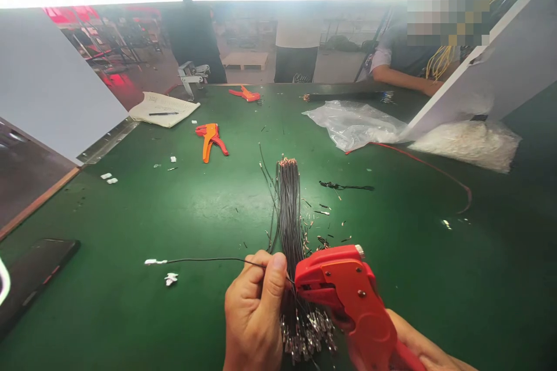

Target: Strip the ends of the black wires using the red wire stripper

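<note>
1. My left hand pinches a black wire at the red stripper.
2. My right hand grips that stripper.
3. Bundled wires show bared copper; this one, its tip hidden, is probably unstripped.

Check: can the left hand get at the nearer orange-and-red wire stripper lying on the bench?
Probably not yet: the left hand is pinching a black wire near the held wire stripper. Otherwise, nothing tall seems to block the orange-and-red wire stripper.
</note>
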A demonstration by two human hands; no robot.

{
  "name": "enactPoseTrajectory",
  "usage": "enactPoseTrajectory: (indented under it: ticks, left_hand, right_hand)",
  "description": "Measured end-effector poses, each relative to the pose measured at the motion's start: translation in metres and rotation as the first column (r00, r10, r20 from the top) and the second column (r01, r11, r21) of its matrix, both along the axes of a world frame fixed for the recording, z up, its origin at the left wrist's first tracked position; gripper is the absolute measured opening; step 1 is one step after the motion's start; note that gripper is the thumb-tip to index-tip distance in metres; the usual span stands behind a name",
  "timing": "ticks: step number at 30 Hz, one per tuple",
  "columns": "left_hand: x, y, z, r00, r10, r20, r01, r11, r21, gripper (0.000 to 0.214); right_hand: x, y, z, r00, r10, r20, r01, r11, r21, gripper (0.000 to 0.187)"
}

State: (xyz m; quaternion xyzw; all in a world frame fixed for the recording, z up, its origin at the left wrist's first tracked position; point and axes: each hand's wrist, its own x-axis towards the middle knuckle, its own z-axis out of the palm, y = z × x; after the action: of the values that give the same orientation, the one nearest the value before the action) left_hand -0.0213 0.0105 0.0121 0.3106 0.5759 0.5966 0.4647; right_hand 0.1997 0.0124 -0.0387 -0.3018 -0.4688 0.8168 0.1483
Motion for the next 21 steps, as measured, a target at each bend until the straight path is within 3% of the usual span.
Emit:
enactPoseTrajectory:
  ticks: [5,10,14,17,19,21]
  left_hand:
    - [-0.003,0.004,-0.004,0.999,-0.051,-0.001,0.051,0.999,-0.002,0.048]
    - [-0.005,0.004,-0.006,1.000,-0.030,-0.009,0.030,0.999,0.013,0.048]
    - [-0.007,0.004,-0.006,0.997,0.007,-0.073,-0.006,1.000,0.015,0.048]
    - [-0.009,0.004,-0.007,0.985,0.025,-0.172,-0.019,0.999,0.033,0.047]
    - [-0.009,0.003,-0.007,0.967,0.048,-0.249,-0.035,0.998,0.056,0.045]
    - [-0.009,0.002,-0.008,0.945,0.094,-0.314,-0.069,0.993,0.091,0.042]
  right_hand:
    - [-0.003,0.003,0.007,0.997,-0.073,-0.029,0.070,0.995,-0.067,0.038]
    - [-0.015,0.006,0.011,0.962,-0.063,-0.267,0.022,0.988,-0.153,0.036]
    - [-0.017,0.011,0.015,0.976,0.008,-0.217,-0.039,0.989,-0.140,0.040]
    - [-0.017,0.013,0.020,0.987,0.043,-0.153,-0.071,0.981,-0.179,0.059]
    - [-0.018,0.014,0.023,0.984,0.038,-0.173,-0.069,0.981,-0.179,0.075]
    - [-0.020,0.014,0.026,0.979,0.013,-0.203,-0.046,0.986,-0.159,0.080]
